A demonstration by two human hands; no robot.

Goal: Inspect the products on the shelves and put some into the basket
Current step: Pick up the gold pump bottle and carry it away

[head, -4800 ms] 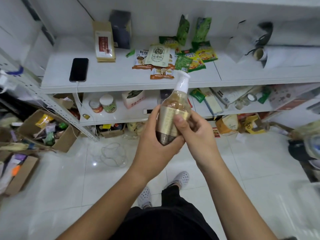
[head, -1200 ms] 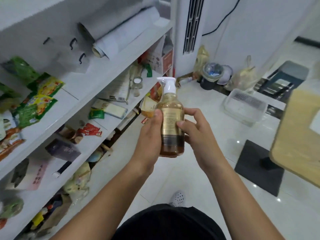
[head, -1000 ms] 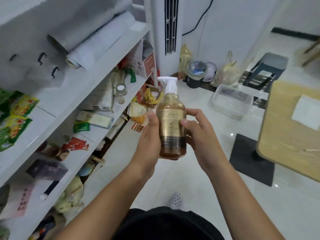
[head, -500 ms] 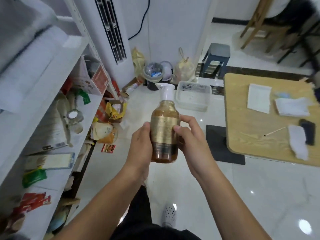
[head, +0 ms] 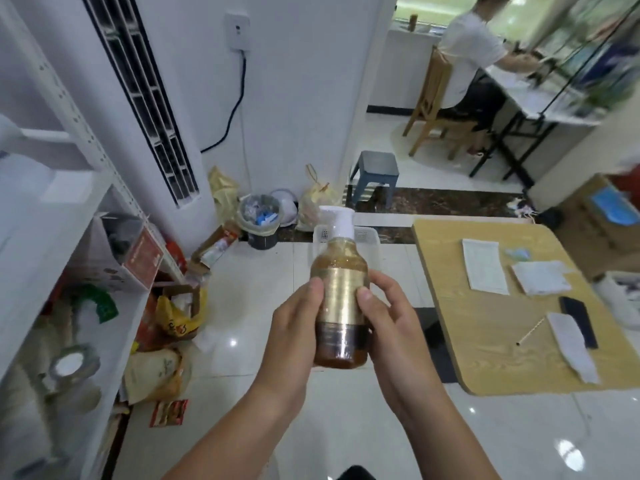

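Observation:
I hold an amber bottle (head: 341,296) with a gold label and a white pump cap upright in front of me. My left hand (head: 294,327) grips its left side and my right hand (head: 389,323) grips its right side, thumbs on the label. A clear plastic basket (head: 372,237) sits on the floor beyond the bottle, mostly hidden behind it. The white shelves (head: 79,237) run along the left edge, holding a box, packets and a jar.
A wooden table (head: 502,323) with papers, a phone and a stick stands at right. A trash bin (head: 259,220), bags, a grey stool (head: 375,171) and a tall air conditioner (head: 145,98) line the wall. A person sits at a far desk.
My view has swung right, away from the shelves toward the room. The bottle stays upright in both hands. The basket has slid behind the bottle and the far desk has come into view.

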